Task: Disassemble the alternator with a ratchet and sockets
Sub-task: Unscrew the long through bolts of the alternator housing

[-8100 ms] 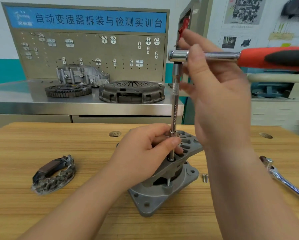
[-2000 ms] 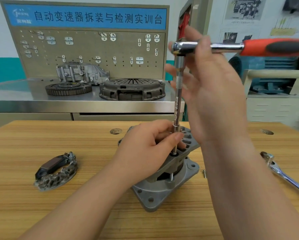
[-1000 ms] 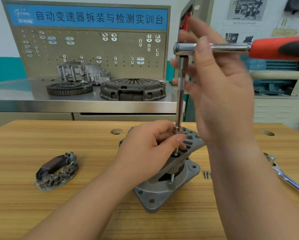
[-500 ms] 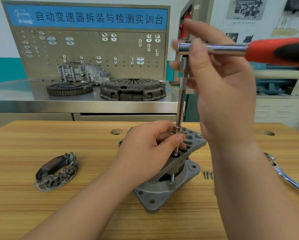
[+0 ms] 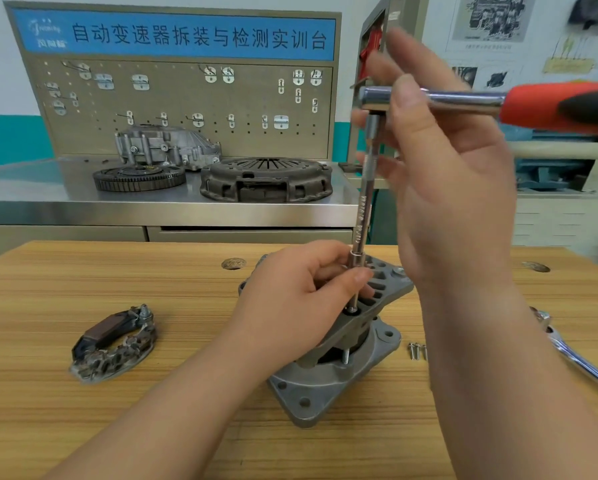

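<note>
The grey alternator (image 5: 335,375) stands on the wooden bench, its slotted end cover tilted up. A ratchet (image 5: 463,98) with a red and black handle carries a long extension bar (image 5: 363,209) that stands upright on a bolt in the cover. My left hand (image 5: 301,299) holds the cover and pinches the bar's lower end between thumb and fingers. My right hand (image 5: 442,161) is raised at the ratchet head, thumb across the chrome shaft and fingers round the top of the bar.
A removed rectifier part (image 5: 114,341) lies at the left of the bench. Loose screws (image 5: 415,350) sit right of the alternator, and a second chrome ratchet (image 5: 574,358) lies at the far right. Behind, a steel counter holds a clutch cover (image 5: 266,180), a flywheel and a housing.
My right hand's fingers have shifted around the ratchet head and the handle has swung slightly. The left hand and the alternator have stayed in place.
</note>
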Demonstrator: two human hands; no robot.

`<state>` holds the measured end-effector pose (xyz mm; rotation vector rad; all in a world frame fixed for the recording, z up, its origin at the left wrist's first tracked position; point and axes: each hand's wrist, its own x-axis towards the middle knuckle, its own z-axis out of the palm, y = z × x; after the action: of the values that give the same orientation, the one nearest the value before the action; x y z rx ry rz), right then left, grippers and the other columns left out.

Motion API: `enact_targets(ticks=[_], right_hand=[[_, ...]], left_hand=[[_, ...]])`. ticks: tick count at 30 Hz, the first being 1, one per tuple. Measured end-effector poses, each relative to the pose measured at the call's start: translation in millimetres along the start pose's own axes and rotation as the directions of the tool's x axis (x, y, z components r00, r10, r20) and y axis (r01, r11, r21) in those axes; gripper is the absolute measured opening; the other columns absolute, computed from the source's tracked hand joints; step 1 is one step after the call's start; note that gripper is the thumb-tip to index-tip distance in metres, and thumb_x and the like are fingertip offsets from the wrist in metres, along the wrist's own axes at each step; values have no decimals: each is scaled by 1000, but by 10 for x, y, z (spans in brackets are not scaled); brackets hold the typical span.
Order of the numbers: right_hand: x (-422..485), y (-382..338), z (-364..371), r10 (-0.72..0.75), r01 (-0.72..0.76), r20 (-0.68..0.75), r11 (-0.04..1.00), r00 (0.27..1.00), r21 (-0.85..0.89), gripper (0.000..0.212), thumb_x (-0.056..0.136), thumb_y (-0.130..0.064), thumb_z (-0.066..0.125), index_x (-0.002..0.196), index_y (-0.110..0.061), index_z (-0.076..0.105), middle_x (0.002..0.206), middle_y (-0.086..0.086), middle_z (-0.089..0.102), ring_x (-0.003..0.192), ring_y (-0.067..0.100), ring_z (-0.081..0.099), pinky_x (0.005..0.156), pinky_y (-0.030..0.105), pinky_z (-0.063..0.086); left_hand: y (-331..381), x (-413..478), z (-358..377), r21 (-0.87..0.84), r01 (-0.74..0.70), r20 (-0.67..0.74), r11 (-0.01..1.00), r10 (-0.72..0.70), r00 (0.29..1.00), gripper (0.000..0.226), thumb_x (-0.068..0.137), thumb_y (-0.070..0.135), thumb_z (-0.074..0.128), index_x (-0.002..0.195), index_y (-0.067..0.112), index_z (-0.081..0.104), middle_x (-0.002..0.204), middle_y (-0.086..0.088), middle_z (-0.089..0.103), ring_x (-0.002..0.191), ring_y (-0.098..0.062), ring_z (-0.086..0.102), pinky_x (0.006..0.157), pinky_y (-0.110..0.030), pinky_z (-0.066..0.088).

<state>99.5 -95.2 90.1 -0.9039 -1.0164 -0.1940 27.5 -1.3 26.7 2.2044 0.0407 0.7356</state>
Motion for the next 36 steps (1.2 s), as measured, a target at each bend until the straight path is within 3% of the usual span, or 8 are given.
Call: enact_targets(ticks=[4, 9, 16, 20, 23, 27, 31, 36], right_hand=[[3, 6, -13, 59, -64, 54, 993, 997, 101, 28, 101, -27, 41, 126, -24, 55, 134, -1, 61, 102, 23, 69, 90, 35, 53], [27, -6, -70, 356, -387, 153, 865, 922, 319, 45, 104, -46, 19, 129, -24, 51, 106, -3, 74, 84, 24, 73, 70, 30, 56], [-31, -5, 27, -43, 44, 44, 999, 998, -31, 29, 96, -22, 50, 123, -23, 59, 101, 16, 60, 80, 20, 52, 77, 30, 46], [-24, -15, 18, 131, -146, 102, 978, 986, 149, 31, 102, -34, 35, 124, -27, 56, 121, -3, 68, 94, 23, 71, 83, 30, 51], [-7, -17, -24, 306, -346, 176, 895, 936, 283, 46, 104, -45, 18, 126, -26, 53, 104, -5, 74, 87, 21, 73, 79, 30, 54], [-19, -24, 6, 230, -237, 59, 955, 971, 179, 36, 103, -38, 34, 127, -23, 57, 114, 0, 71, 87, 21, 69, 75, 31, 52], [-29, -30, 39, -19, 19, 9, 1000, 1000, -6, 26, 94, -22, 51, 117, -25, 62, 111, 8, 70, 97, 28, 64, 98, 40, 50], [-12, -27, -4, 228, -251, 126, 944, 965, 216, 35, 104, -41, 29, 124, -30, 55, 123, -9, 67, 94, 22, 72, 79, 29, 53]], left_hand=[[-7, -8, 6, -15, 8, -11, 1000, -9, 1000, 8, 91, 34, 59, 91, 31, 67, 80, 24, 72, 79, 2, 67, 80, -33, 54], [24, -22, -1, -18, -5, 16, 1000, 5, 1000, 22, 89, 41, 52, 100, 32, 68, 85, 20, 74, 83, -2, 69, 81, -41, 54], [-7, -13, 5, -4, 3, -20, 1000, -3, 1000, 17, 87, 34, 58, 91, 22, 70, 78, 23, 72, 76, -5, 69, 75, -34, 51], [4, -14, -1, -28, 6, 8, 1000, -6, 1000, 25, 92, 42, 55, 94, 21, 70, 81, 20, 73, 80, -5, 69, 80, -41, 54], [28, -15, -4, -53, 5, 23, 999, -4, 1000, 26, 86, 42, 50, 98, 28, 68, 84, 17, 74, 87, -5, 69, 85, -43, 53], [-1, -8, -8, -19, 4, 23, 1000, -3, 1000, 12, 95, 29, 57, 94, 25, 69, 82, 20, 73, 84, -2, 68, 83, -40, 53], [-1, -5, -5, 6, 7, -1, 1000, -7, 1000, 8, 90, 30, 59, 88, 32, 67, 79, 24, 72, 80, 5, 67, 80, -31, 54], [4, -16, 2, -43, 2, 4, 999, -2, 1000, 21, 90, 40, 55, 94, 26, 69, 81, 20, 73, 82, -6, 70, 82, -43, 54]])
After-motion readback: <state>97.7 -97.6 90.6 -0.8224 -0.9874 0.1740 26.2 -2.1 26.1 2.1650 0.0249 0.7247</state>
